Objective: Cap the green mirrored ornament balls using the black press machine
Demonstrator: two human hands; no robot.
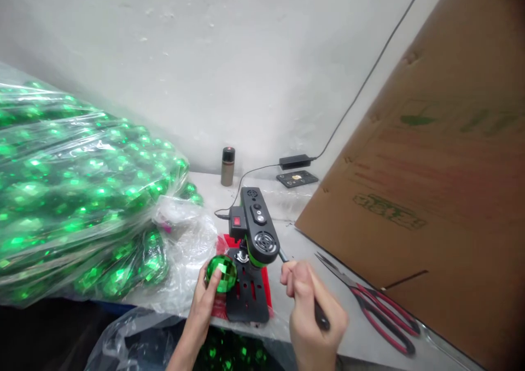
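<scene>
At far left, green faceted balls are heaped in a clear plastic bag; beside it, crumpled film is spread on the table; one green ball is held between the thumb and fingers of the left hand, just beside the metal fitting of a black device; whether the two touch cannot be told; under the device, a black slotted base plate is set over red material; to the right, a black-handled rod is gripped in the closed right hand; scissors are laid before a cardboard box; by appearance, work on the single ball is under way, its completion not shown; the bagged stock is left to be handled.
</scene>
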